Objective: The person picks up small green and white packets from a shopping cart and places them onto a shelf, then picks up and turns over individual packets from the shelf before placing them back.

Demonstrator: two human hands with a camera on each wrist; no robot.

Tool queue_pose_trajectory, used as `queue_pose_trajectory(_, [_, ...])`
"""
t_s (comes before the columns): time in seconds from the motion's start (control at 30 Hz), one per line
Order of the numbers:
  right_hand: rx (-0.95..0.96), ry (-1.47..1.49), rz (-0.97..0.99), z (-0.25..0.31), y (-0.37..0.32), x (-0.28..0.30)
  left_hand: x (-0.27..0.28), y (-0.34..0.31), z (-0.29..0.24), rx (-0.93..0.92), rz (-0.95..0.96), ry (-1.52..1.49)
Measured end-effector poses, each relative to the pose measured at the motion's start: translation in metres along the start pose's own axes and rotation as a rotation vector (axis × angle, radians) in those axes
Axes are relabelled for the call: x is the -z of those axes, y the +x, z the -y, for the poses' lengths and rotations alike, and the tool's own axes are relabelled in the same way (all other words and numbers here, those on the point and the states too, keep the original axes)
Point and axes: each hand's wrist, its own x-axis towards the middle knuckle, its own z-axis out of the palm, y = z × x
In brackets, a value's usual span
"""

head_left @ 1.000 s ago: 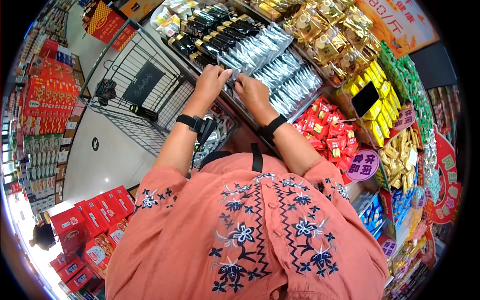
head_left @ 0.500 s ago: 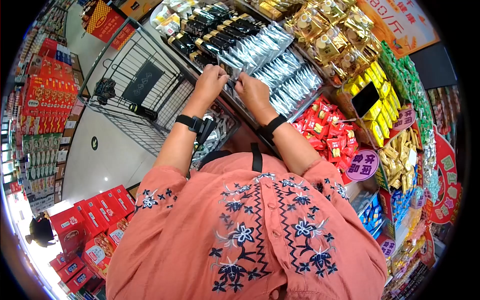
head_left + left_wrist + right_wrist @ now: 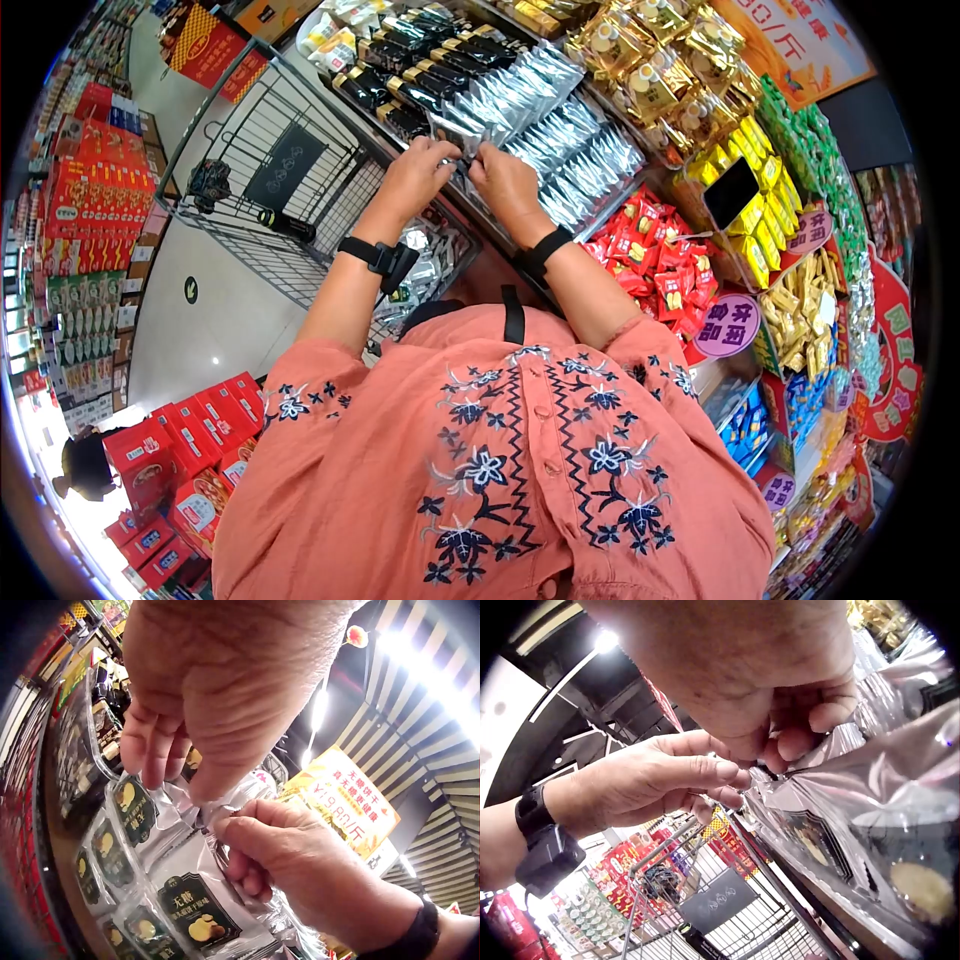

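My right hand (image 3: pixel 505 185) pinches the crimped edge of a silver biscuit packet (image 3: pixel 199 896) at the front of a pile of silver packets (image 3: pixel 585 150). Dark labels with biscuit pictures show on these packets in the left wrist view. Close beside it, my left hand (image 3: pixel 412 180) has thumb and fingers together at the film of the same packet. In the right wrist view the left hand (image 3: pixel 660 776) comes in from the side, its fingertips near those of the right hand (image 3: pixel 795 727). The left forefinger is hidden in the left wrist view.
A wire shopping cart (image 3: pixel 300 190) stands to the left along the display. Behind the silver pile lie black packets (image 3: pixel 430 75); to the right are gold packets (image 3: pixel 650 80), red packets (image 3: pixel 650 255) and yellow packets (image 3: pixel 750 215). A phone (image 3: pixel 732 195) rests against the yellow ones.
My left hand has shifted slightly and its wrist has turned, bringing the wrist camera round. The right hand stays nearly where it was at the silver packets.
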Motion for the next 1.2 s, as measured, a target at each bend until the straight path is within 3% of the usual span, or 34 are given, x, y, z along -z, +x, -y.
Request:
queue_pose_trajectory(0.37, [-0.003, 0.056, 0.036, 0.0, 0.001, 0.005, -0.002, 0.005, 0.013, -0.014, 0.065, -0.094])
queue_pose_trajectory(0.57, [-0.021, 0.081, 0.051, 0.002, 0.003, 0.008, 0.0, 0.006, 0.007, 0.075, 0.089, -0.103])
queue_pose_trajectory(0.77, [-0.04, 0.058, 0.071, 0.004, 0.004, 0.009, 0.003, 0.009, 0.021, 0.041, -0.009, -0.055])
queue_pose_trajectory(0.9, [-0.04, 0.064, 0.071, 0.004, 0.004, 0.01, 0.014, 0.011, -0.001, 0.082, -0.26, -0.169])
queue_pose_trajectory(1.0, [-0.034, 0.061, 0.066, 0.005, 0.003, 0.01, 0.01, 0.016, 0.006, -0.091, -0.274, -0.084])
queue_pose_trajectory(1.1, [-0.031, 0.056, 0.061, 0.004, 0.003, 0.009, 0.003, 0.012, 0.009, -0.143, -0.258, -0.04])
queue_pose_trajectory(1.2, [-0.029, 0.048, 0.054, 0.003, 0.002, 0.009, 0.0, 0.011, 0.008, -0.076, -0.206, -0.131])
